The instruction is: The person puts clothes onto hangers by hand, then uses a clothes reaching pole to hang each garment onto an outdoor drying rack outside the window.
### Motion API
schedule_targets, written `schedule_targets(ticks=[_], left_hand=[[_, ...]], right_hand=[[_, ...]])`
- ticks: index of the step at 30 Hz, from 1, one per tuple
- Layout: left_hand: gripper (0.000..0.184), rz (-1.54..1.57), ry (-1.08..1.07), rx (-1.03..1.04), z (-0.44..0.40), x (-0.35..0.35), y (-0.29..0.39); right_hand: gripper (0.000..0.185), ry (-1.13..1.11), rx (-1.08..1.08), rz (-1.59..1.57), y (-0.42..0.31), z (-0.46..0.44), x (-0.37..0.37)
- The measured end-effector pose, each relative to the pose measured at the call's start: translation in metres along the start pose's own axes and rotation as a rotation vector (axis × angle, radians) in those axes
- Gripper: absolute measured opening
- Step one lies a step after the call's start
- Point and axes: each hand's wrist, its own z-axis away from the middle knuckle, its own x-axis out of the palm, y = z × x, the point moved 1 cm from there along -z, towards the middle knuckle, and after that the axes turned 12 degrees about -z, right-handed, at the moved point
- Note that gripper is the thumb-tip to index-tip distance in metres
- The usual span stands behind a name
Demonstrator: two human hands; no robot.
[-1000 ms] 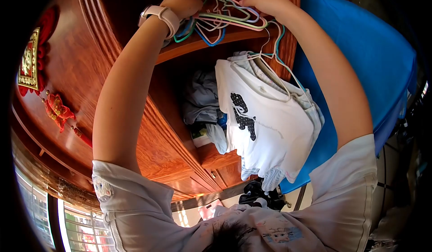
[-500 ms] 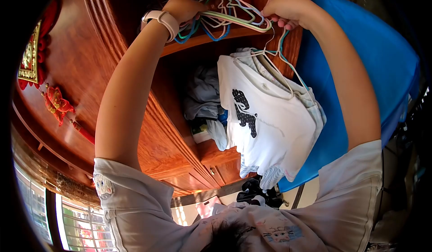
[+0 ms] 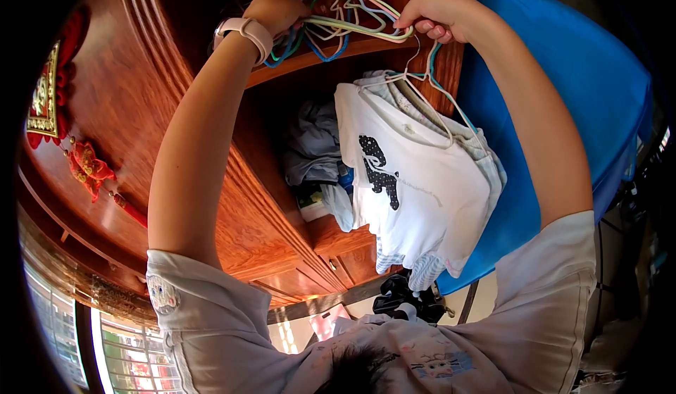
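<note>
A: "Grips?"

B: "Left hand [image 3: 276,11] is closed on one end of a thin, pale-green, plastic-looking clothes hanger [image 3: 345,23]; right hand [image 3: 442,15] pinches the other end. Hanger's just above the reddish-brown wooden shelf edge [image 3: 373,46]."

A: "Risk?"

B: "Snagging, likeliest. A tangled heap of blue, pink and white thin-framed hangers [image 3: 327,59] lies right beside it; one hard pull could drag several out."

A: "Below?"

B: "White cloth shirt with black dotted print [image 3: 415,183] hangs under the right hand on a thin white hanger [image 3: 407,76]. Can't tell what the hook catches on. If that wrist dips, a knock could unhook it and drop the shirt."
</note>
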Motion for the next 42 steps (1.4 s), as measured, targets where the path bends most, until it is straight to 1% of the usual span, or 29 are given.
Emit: schedule_targets(ticks=[2,4,5,6,8,9,11,12,14,16,19,20,21,22,24,26,27,28,30,31,32,33,34,35,36,38,39,41,42], left_hand=[[0.038,0.063,0.043,0.043,0.009,-0.005,0.003],[0.038,0.067,-0.001,0.030,0.016,-0.012,0.005],[0.038,0.074,-0.047,0.023,0.018,-0.014,0.006],[0.038,0.073,-0.048,0.020,0.018,-0.013,0.004],[0.037,0.159,-0.017,-0.024,0.018,-0.011,0.002],[0.037,0.158,-0.018,-0.024,0.017,-0.012,0.001],[0.026,0.180,0.004,-0.053,0.013,-0.015,-0.002],[0.026,0.180,0.004,-0.053,0.008,-0.014,-0.007],[0.019,0.347,-0.064,-0.021,0.001,-0.013,-0.011],[0.018,0.361,-0.090,-0.008,0.001,-0.016,-0.007],[0.022,0.545,-0.107,-0.095,0.013,-0.028,0.003],[0.022,0.547,-0.108,-0.093,0.009,-0.025,0.001],[0.017,0.598,-0.109,-0.141,0.004,-0.021,-0.006],[0.019,0.648,-0.109,-0.189,0.003,-0.020,-0.006],[0.018,0.587,-0.117,-0.181,0.004,-0.018,-0.008],[0.020,0.529,-0.099,-0.196,0.004,-0.014,-0.009],[0.019,0.429,-0.123,-0.219,0.004,-0.014,-0.012],[0.019,0.430,-0.124,-0.216,0.008,-0.016,-0.008],[0.017,0.404,-0.114,-0.235,0.012,-0.018,-0.003],[0.017,0.405,-0.114,-0.235,0.002,-0.014,-0.011],[0.017,0.430,-0.133,-0.163,-0.013,-0.007,-0.027],[0.016,0.452,-0.149,-0.091,-0.022,-0.003,-0.036],[0.016,0.451,-0.147,-0.094,-0.019,-0.008,-0.034],[0.018,0.340,-0.163,-0.069,-0.016,-0.012,-0.032],[0.020,0.229,-0.180,-0.043,-0.015,-0.017,-0.029],[0.024,0.196,-0.180,-0.069,0.011,-0.036,-0.003],[0.024,0.159,-0.199,-0.060,0.024,-0.045,0.011],[0.024,0.120,-0.219,-0.053,0.026,-0.050,0.016],[0.019,0.368,-0.203,-0.100,0.020,-0.049,0.014]], right_hand=[[0.012,0.020,-0.033,0.010,-0.005,0.002,0.003],[0.014,0.123,-0.145,0.292,-0.009,0.003,0.006],[0.015,0.126,-0.314,0.303,-0.001,-0.016,0.006],[0.015,0.124,-0.314,0.303,0.004,-0.035,0.002],[0.018,0.278,-0.457,0.614,0.000,-0.038,0.004],[0.018,0.277,-0.456,0.612,0.002,-0.036,0.002],[0.022,0.220,-0.411,0.132,-0.001,-0.005,0.008],[0.022,0.221,-0.412,0.132,0.001,-0.001,0.009],[0.026,0.107,-0.385,-0.179,0.003,0.009,0.010],[0.028,0.110,-0.336,-0.203,0.005,0.012,0.015],[0.027,-0.173,-0.364,-0.731,0.016,0.017,0.025],[0.027,-0.249,-0.344,-0.841,0.022,0.013,0.029],[0.028,-0.262,-0.337,-0.886,0.027,0.013,0.033],[0.028,-0.276,-0.332,-0.932,0.030,0.017,0.039],[0.032,-0.153,-0.283,-0.670,0.038,0.016,0.041],[0.034,0.224,-0.453,-0.231,0.040,0.012,0.044],[0.031,0.506,-0.706,0.205,0.043,0.016,0.043],[0.031,0.510,-0.705,0.206,0.042,0.015,0.042],[0.029,0.535,-0.892,0.205,0.037,0.011,0.040],[0.020,0.518,-0.897,0.185,0.035,0.008,0.039],[0.020,0.514,-0.895,0.185,0.032,0.007,0.037],[0.018,0.377,-0.713,0.118,0.028,0.004,0.034],[0.017,0.242,-0.531,0.053,0.026,-0.002,0.031],[0.016,0.256,-0.709,0.131,0.022,-0.007,0.031],[0.016,0.253,-0.709,0.132,0.024,-0.009,0.029],[0.018,0.562,-0.908,0.535,0.003,0.018,0.033],[0.022,0.597,-0.953,0.739,-0.001,0.016,0.031],[0.023,0.647,-0.890,0.652,-0.015,0.013,0.032],[0.025,0.696,-0.822,0.565,-0.023,0.011,0.032]])
